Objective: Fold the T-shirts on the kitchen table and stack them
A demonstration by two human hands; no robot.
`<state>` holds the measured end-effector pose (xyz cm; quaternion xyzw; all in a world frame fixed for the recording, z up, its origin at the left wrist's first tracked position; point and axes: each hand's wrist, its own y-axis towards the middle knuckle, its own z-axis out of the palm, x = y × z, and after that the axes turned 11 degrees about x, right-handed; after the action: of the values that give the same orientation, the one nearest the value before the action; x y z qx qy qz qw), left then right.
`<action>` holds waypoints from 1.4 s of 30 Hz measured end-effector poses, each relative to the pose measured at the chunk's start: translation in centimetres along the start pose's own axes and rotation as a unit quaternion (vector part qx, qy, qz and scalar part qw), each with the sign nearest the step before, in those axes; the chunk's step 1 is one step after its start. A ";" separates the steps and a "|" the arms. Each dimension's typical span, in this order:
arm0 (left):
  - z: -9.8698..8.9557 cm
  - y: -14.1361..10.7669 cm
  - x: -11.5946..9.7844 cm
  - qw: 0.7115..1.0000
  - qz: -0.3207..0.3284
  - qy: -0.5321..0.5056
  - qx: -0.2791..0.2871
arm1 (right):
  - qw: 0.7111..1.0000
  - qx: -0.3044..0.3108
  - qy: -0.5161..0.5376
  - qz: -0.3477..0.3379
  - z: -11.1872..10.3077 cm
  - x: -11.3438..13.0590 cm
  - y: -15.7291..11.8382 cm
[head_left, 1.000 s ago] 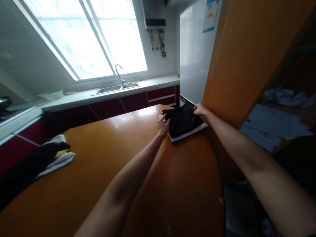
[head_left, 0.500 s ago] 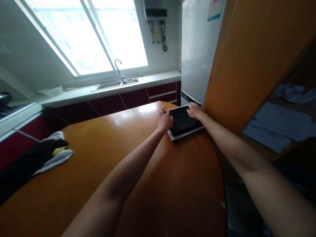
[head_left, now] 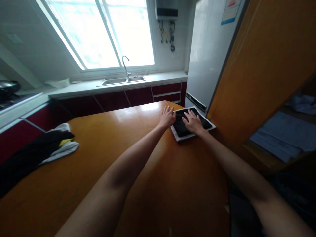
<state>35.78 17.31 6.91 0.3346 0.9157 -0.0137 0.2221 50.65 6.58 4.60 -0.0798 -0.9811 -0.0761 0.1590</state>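
Table (head_left: 118,144): glossy orange-brown, the black cloth (head_left: 182,127) at its far right end.
White layer (head_left: 175,135): beneath, showing as a border.
Black cloth: folded flat, roughly rectangular; long axis seemingly left to right, right end angled away.
Right hand (head_left: 193,122): fingers spread, palm down over the cloth.
Left hand (head_left: 168,118): fingers spread at the cloth's left edge; contact unclear.

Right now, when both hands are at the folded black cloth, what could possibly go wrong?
The black cloth and the wider white layer beneath lie near the right edge of the table, so a sideways push might send a corner over it. Also, the right hand is spread over the black cloth; pressing and dragging could crease it.
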 end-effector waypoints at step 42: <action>-5.1 -38.0 17.0 0.982 -0.143 0.110 0.048 | 0.976 0.171 -0.027 -0.132 13.5 28.2 -15.7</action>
<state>-1.24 -1.00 -0.27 0.2104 0.9711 -0.0528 0.0997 17.30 -2.64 -0.88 0.0764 -0.9854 0.0744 0.1328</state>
